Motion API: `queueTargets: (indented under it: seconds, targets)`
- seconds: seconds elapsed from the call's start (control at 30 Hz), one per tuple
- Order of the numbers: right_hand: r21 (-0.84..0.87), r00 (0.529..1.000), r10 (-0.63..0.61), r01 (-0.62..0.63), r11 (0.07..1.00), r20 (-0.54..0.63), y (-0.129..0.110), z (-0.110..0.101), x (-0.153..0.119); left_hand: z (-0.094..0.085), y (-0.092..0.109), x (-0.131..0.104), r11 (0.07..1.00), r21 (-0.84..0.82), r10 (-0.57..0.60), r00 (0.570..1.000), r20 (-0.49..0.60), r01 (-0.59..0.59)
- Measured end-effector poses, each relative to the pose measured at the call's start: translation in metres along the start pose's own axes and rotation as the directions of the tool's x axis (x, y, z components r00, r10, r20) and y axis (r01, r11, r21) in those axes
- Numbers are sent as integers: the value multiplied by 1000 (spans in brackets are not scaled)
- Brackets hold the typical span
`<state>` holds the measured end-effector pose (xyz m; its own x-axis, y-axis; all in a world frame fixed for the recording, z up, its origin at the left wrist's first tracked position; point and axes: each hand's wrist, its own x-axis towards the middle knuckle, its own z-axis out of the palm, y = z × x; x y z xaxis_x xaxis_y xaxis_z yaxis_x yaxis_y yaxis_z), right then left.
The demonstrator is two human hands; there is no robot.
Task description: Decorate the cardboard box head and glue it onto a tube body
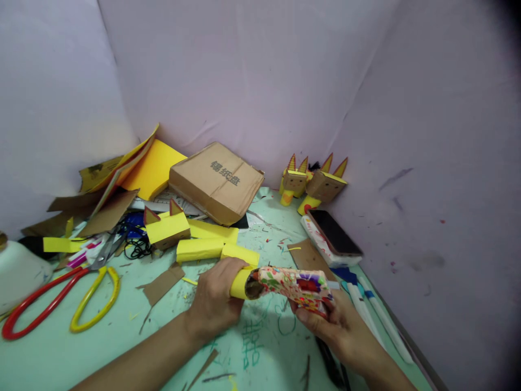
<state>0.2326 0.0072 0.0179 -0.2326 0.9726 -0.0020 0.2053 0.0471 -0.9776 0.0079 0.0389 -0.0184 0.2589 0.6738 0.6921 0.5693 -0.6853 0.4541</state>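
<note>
My left hand [217, 298] is wrapped round a short yellow-covered tube [240, 283], whose open end faces right. A glue gun with a colourful floral pattern [293, 283] is gripped in my right hand [329, 320]. Its front end sits at the tube's open mouth; the exact tip is hidden. Just behind my left hand lie two yellow paper rolls [200, 249], and beyond them a yellow and brown box with two pointed ears [167, 229].
Red and yellow-handled scissors [97, 266] lie left. A brown carton [215, 182] and cardboard sheets [109, 209] stand behind. Two eared cardboard figures [295, 179] are at back right, near a phone [336, 231] on a tissue pack. Markers [385, 317] lie right.
</note>
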Motion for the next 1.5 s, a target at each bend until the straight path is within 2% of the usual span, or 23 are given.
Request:
queueTargets:
  seconds: [0.23,0.47,0.67,0.8,1.13,1.37,1.5]
  targets:
    - [-26,1000,-17,17,1000,-6,-4,1,2,1,-3,-2,1000,-7,-8,1000,9,8]
    - [-5,995,10,-11,1000,-104,6,-1,0,0,-2,-3,999,-35,-39,999,11,39]
    - [-122,998,-60,57,991,-20,-1,-11,4,0,-5,-3,997,-42,-61,998,8,61]
    - [-54,997,-70,68,996,-38,-4,-8,7,1,-5,-3,997,-44,-68,997,22,69]
    - [-66,998,-51,48,997,-41,-3,-3,6,-1,-3,-3,995,-47,-82,995,57,85]
    - [30,994,-80,82,996,-70,5,-4,6,0,-5,-4,993,-58,-98,994,53,101]
    - [21,995,-71,72,997,-63,4,-4,5,0,-4,-3,993,-59,-98,994,55,101]
